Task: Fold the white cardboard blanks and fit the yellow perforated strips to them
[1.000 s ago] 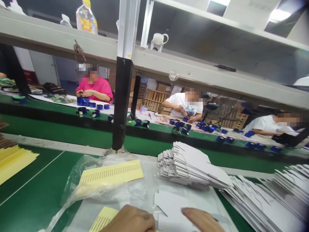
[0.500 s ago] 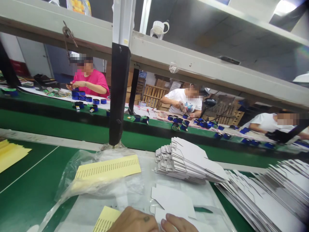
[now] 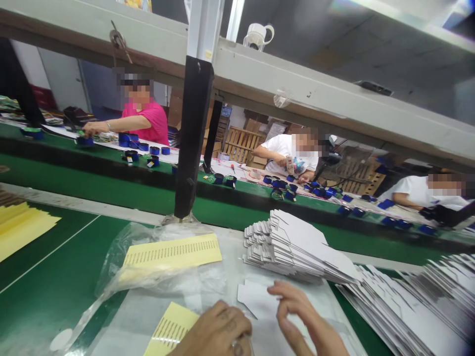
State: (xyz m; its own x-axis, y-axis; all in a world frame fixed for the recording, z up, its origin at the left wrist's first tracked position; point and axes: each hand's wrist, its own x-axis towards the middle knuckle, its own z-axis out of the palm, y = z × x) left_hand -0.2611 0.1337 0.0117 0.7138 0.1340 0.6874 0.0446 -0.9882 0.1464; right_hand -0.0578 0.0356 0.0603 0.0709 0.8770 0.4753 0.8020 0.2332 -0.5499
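Note:
My left hand (image 3: 218,331) sits at the bottom edge, curled into a loose fist, its knuckles up. It rests beside a yellow printed sheet (image 3: 172,327) on clear plastic; what its fingers hold is hidden. My right hand (image 3: 300,316) is raised just to the right with its fingers apart and bent. Its fingertips touch a flat white card blank (image 3: 256,298) lying on the plastic.
A fanned stack of white card blanks (image 3: 297,247) lies beyond my hands, with more blanks (image 3: 408,306) spread to the right. Another yellow sheet (image 3: 172,251) lies on a clear bag, and yellow sheets (image 3: 22,225) lie far left. A black post (image 3: 193,138) stands ahead. Three people work across the green belt (image 3: 92,193).
My right hand has lifted from flat on the card and moved forward, fingers now spread. My left hand has come further into view. The view shifted slightly.

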